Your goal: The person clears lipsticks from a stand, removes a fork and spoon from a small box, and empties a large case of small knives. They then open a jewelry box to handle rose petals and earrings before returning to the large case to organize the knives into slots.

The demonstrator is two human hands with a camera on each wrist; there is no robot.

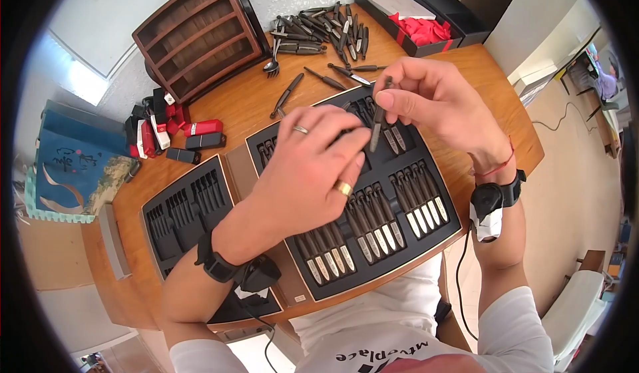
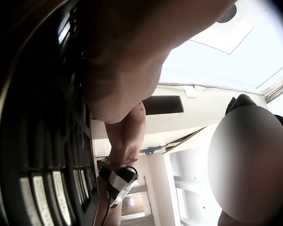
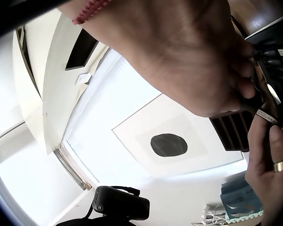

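Observation:
My right hand [image 1: 432,103] pinches a slim dark cutlery piece [image 1: 377,128] between thumb and fingers, over the right half of a black-lined case [image 1: 442,241]. My left hand [image 1: 306,173], a ring on the thumb, comes in from the left with its fingertips at the piece's lower end. In the right wrist view, a silver labelled end [image 3: 266,116] shows between the left thumb and finger. Below the hands, rows of dark pieces with silver labelled ends [image 1: 376,223] fill slots in the case. The left hand hides part of the case.
A pile of similar pieces [image 1: 319,30] lies at the back, with loose ones nearer. Around them stand a wooden rack [image 1: 200,37], a black box with red filling [image 1: 419,30], small red and black boxes [image 1: 203,128] and a blue bag [image 1: 80,160]. Forks [image 1: 190,206] fill the case's left half.

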